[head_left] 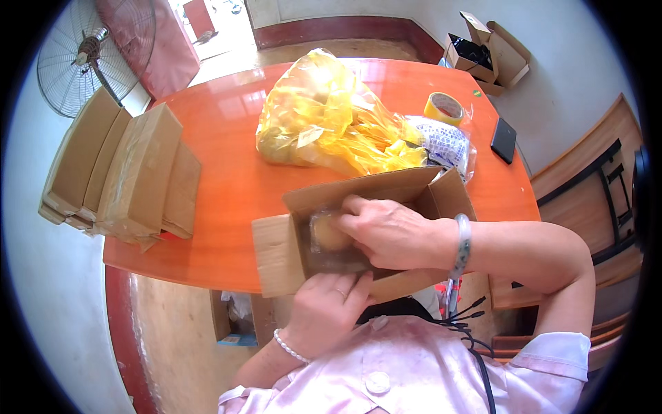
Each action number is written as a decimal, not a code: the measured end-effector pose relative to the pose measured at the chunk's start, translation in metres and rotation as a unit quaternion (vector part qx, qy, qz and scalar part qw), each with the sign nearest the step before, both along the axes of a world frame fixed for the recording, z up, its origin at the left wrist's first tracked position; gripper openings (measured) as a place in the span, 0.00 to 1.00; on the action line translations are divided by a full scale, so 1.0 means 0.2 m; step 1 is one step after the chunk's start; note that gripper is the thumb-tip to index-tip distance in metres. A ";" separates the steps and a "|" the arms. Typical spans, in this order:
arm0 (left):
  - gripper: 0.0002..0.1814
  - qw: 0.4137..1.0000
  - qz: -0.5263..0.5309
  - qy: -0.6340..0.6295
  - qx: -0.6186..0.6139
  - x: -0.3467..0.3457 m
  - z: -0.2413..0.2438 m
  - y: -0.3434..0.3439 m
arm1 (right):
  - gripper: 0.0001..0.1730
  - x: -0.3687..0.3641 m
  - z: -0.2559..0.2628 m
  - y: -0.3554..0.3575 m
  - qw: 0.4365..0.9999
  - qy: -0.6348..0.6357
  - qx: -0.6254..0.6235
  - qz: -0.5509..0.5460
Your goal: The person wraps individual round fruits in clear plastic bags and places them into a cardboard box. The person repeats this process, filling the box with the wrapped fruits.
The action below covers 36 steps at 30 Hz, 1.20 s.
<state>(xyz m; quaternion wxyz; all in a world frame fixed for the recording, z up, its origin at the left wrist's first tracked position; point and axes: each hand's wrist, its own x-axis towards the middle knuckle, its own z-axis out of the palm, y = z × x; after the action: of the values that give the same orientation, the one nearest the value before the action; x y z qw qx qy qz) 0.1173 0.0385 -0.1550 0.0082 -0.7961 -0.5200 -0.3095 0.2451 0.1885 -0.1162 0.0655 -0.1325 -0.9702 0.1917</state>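
An open cardboard box (279, 253) with raised flaps lies at the table's near edge. My right hand (388, 227), a bangle at its wrist, reaches inside, its fingers on the right side of a round, pale yellowish-brown object (329, 231) in clear plastic wrap. My left hand (331, 305), with a pearl bracelet, grips the box's near edge, fingers over the rim. Behind the box lies a full yellow plastic bag (320, 114) with rounded contents. To its right are a white package with blue print (445, 139) and a roll of yellow tape (444, 108).
Several cardboard boxes (139, 171) are stacked at the left of the orange table (222, 207). A black phone (503, 141) lies near the right edge. Beyond are a standing fan (88, 52), more open boxes (473, 57) and wooden furniture (584, 181). Another box (234, 315) sits under the table.
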 end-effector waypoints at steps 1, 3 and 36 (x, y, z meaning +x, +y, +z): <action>0.20 1.000 0.003 0.003 0.003 0.00 0.00 0.00 | 0.12 0.00 -0.02 0.00 0.999 0.013 0.029 0.001; 0.20 1.000 0.002 0.001 0.001 0.00 0.00 0.00 | 0.12 -0.01 -0.06 -0.01 0.995 0.039 0.086 0.006; 0.19 0.999 0.041 -0.020 -0.003 -0.37 0.40 0.05 | 0.14 -0.04 -0.09 0.69 0.954 -0.036 0.055 -0.292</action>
<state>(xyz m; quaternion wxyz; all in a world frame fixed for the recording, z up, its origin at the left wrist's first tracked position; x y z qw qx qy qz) 0.0427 0.0487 -0.0751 0.0081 -0.7679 -0.5527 -0.3237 0.2366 0.3263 -0.1348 0.0908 -0.4130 -0.9000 0.1059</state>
